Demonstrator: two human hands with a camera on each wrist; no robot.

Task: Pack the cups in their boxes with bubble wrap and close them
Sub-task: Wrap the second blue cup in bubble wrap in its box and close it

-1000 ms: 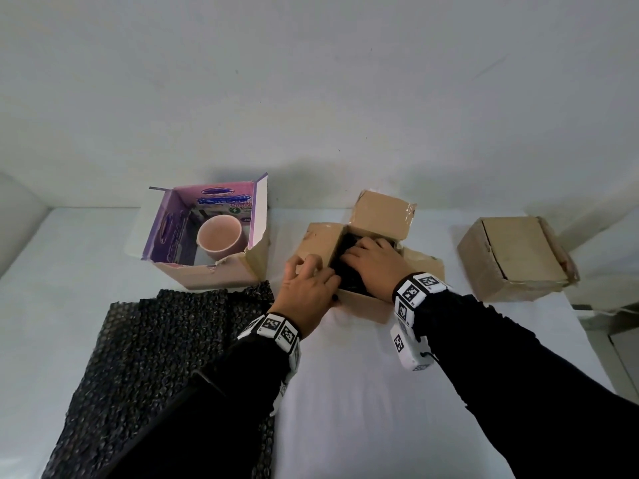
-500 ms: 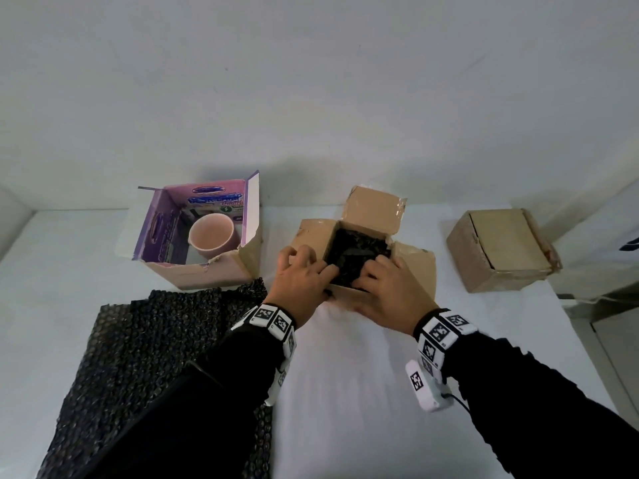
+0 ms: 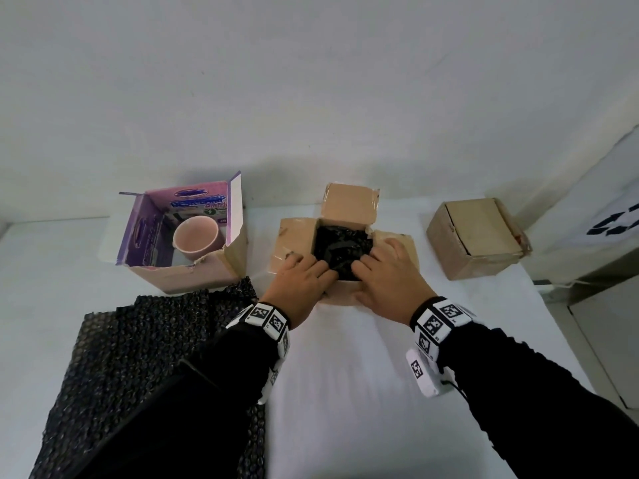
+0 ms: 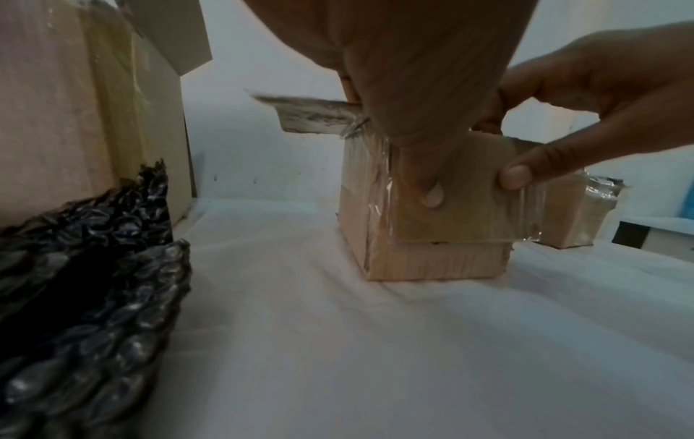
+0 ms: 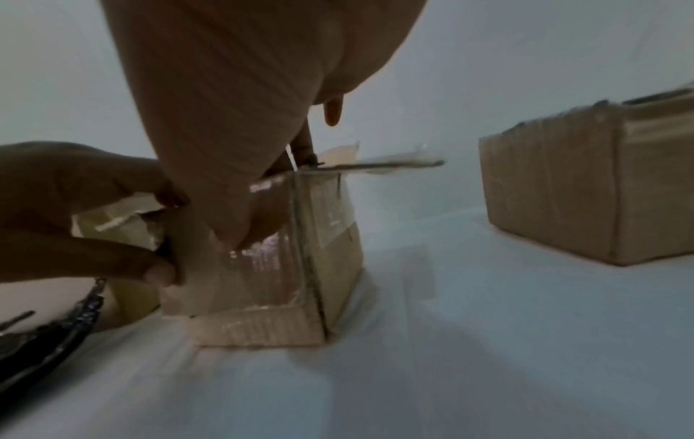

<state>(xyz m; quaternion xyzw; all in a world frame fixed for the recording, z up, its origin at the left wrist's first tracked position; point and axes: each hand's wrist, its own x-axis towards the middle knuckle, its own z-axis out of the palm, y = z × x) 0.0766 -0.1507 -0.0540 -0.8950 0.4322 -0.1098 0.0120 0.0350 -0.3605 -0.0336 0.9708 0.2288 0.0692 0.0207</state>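
An open brown box (image 3: 297, 236) stands mid-table with a black bubble-wrapped bundle (image 3: 342, 250) inside; the cup in it is hidden. My left hand (image 3: 304, 274) and right hand (image 3: 387, 274) sit side by side at its near rim. In the left wrist view both thumbs press the folded-down near flap (image 4: 462, 214) against the front wall, while the fingers curl over the top edge. A pink cup (image 3: 197, 238) stands unwrapped in the open purple-lined box (image 3: 148, 233) at the left. The far and side flaps stand open.
A closed brown box (image 3: 477, 233) sits at the right near the wall. A black bubble-wrap sheet (image 3: 138, 357) lies at the front left under my left forearm. The table's right edge (image 3: 553, 326) drops off beside my right arm.
My right hand has come out of the box to its near rim. My left hand slid from the left flap to the near flap. Both now hold that flap.
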